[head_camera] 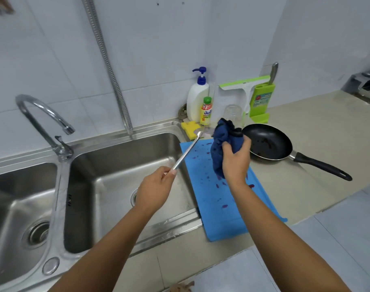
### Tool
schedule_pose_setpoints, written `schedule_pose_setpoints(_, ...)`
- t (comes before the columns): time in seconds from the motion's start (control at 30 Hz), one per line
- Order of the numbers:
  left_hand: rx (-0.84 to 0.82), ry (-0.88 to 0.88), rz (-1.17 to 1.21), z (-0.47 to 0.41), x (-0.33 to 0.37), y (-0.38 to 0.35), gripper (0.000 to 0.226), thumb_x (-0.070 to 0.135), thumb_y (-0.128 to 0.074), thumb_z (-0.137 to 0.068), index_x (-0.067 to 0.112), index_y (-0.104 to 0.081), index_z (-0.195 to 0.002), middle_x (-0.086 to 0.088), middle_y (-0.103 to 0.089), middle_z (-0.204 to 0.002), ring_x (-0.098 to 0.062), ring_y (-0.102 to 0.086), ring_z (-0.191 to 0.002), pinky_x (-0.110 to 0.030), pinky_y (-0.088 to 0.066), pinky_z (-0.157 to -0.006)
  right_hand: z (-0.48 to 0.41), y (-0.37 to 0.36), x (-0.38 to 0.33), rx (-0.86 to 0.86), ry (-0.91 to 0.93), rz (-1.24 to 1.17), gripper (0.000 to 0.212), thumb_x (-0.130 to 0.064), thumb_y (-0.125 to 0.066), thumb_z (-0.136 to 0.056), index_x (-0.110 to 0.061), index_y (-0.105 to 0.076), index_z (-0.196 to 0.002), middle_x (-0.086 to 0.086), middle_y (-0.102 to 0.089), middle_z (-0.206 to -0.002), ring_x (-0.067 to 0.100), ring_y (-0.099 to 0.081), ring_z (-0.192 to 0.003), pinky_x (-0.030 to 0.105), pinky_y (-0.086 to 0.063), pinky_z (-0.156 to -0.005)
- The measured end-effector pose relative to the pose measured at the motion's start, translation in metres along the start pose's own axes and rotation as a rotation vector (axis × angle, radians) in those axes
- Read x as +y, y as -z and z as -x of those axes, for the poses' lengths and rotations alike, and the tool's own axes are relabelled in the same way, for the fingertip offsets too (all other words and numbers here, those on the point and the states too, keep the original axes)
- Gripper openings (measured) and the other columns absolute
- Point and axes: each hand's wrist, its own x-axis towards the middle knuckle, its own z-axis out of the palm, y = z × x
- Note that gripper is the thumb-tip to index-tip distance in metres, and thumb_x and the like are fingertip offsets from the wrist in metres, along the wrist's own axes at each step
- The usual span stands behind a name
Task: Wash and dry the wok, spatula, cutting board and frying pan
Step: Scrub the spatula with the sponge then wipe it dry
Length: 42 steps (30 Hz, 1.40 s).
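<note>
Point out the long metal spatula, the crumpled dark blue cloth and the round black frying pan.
long metal spatula (186, 152): head view, middle of its handle.
crumpled dark blue cloth (223, 135): head view, bunched upper part.
round black frying pan (268, 142): head view, inside of its bowl.

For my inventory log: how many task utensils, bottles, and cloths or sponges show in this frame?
Task utensils: 3 (spatula, cutting board, frying pan)
Bottles: 2 (pump bottle, green-capped bottle)
Cloths or sponges: 2 (blue cloth, yellow sponge)
Total: 7
</note>
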Motion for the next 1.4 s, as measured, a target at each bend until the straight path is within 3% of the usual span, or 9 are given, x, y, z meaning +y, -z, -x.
schedule_pose_setpoints(0.17,0.059,0.001,-0.168,-0.008,-0.011,0.002,0.032,0.049,-0.036,-0.099,0.033,-0.064,-0.101,0.010,-0.062,-0.077,-0.019,-0.060,-0.076,-0.031,-0.045,-0.064,0.026,-0.053,0.002,-0.354,0.374,0.355,0.044,-0.021,-0.065,-0.083,-0.018,-0.056,-0.126,0.003,-0.055,-0.127,0.021,-0.052,-0.115,0.036,-0.044,-0.094)
schedule_pose_setpoints(0.3,0.104,0.016,-0.237,-0.004,-0.036,0.014,0.030,0.046,-0.038,-0.100,0.030,-0.062,-0.097,0.007,-0.063,-0.076,-0.022,-0.059,-0.075,-0.035,-0.048,-0.066,0.023,-0.080,0.006,-0.491,0.621,0.639,0.051,-0.020,-0.066,-0.082,-0.018,-0.057,-0.133,0.006,-0.053,-0.133,0.031,-0.051,-0.115,0.047,-0.046,-0.093)
schedule_pose_setpoints(0.43,0.144,0.006,-0.286,0.001,-0.057,0.023,0.032,0.048,-0.037,-0.098,0.026,-0.057,-0.085,0.006,-0.059,-0.069,-0.020,-0.057,-0.067,-0.038,-0.050,-0.064,0.021,-0.091,0.015,-0.389,0.603,0.678,0.061,-0.028,-0.060,-0.091,-0.029,-0.039,-0.147,0.005,-0.052,-0.131,0.029,-0.050,-0.110,0.043,-0.047,-0.089)
schedule_pose_setpoints(0.63,0.143,0.001,-0.390,-0.001,-0.063,0.042,0.032,0.044,-0.035,-0.101,0.025,-0.060,-0.094,0.003,-0.065,-0.084,-0.023,-0.061,-0.079,-0.032,-0.039,-0.060,0.057,-0.115,0.018,-0.615,0.719,0.731,0.068,-0.064,-0.043,-0.087,-0.033,-0.036,-0.146,0.004,-0.046,-0.135,0.027,-0.049,-0.115,0.043,-0.047,-0.088)
schedule_pose_setpoints(0.83,0.153,0.015,-0.417,0.007,-0.068,0.052,0.031,0.045,-0.034,-0.101,0.027,-0.059,-0.098,0.003,-0.063,-0.082,-0.022,-0.059,-0.079,-0.031,-0.033,-0.060,0.039,-0.130,0.010,-0.471,0.628,0.790,0.059,-0.046,-0.062,-0.089,-0.030,-0.042,-0.142,0.004,-0.048,-0.134,0.029,-0.048,-0.116,0.045,-0.045,-0.089)
schedule_pose_setpoints(1.0,0.116,0.012,-0.463,0.011,-0.079,0.058,0.031,0.045,-0.033,-0.102,0.028,-0.060,-0.105,0.004,-0.065,-0.089,-0.020,-0.060,-0.082,-0.030,-0.035,-0.060,0.065,-0.133,0.014,-0.684,0.901,0.803,0.053,-0.038,-0.062,-0.090,-0.032,-0.046,-0.140,-0.003,-0.051,-0.137,0.028,-0.051,-0.112,0.044,-0.045,-0.091)
schedule_pose_setpoints(1.13,0.131,-0.016,-0.468,0.022,-0.090,0.059,0.031,0.047,-0.034,-0.101,0.032,-0.060,-0.110,0.006,-0.065,-0.088,-0.018,-0.061,-0.081,-0.030,-0.040,-0.061,0.030,-0.134,0.003,-0.663,0.709,0.824,0.053,-0.030,-0.058,-0.092,-0.035,-0.042,-0.142,-0.005,-0.050,-0.141,0.028,-0.048,-0.120,0.043,-0.040,-0.097)
schedule_pose_setpoints(1.3,0.209,-0.043,-0.350,0.028,-0.111,0.077,0.035,0.046,-0.044,-0.099,0.026,-0.066,-0.117,0.002,-0.071,-0.095,-0.022,-0.066,-0.086,-0.037,-0.054,-0.073,-0.001,-0.123,-0.023,-0.585,0.270,0.325,0.044,-0.022,-0.064,-0.091,-0.025,-0.042,-0.129,0.000,-0.059,-0.120,0.025,-0.057,-0.110,0.042,-0.048,-0.095)
schedule_pose_setpoints(1.4,0.281,-0.149,-0.343,0.032,-0.112,0.085,0.041,0.051,-0.039,-0.095,0.026,-0.069,-0.110,0.005,-0.071,-0.085,-0.021,-0.067,-0.077,-0.036,-0.055,-0.066,0.005,-0.124,-0.023,-0.676,0.261,0.353,0.037,-0.036,-0.064,-0.089,-0.026,-0.044,-0.118,-0.002,-0.058,-0.114,0.024,-0.058,-0.105,0.041,-0.049,-0.089)
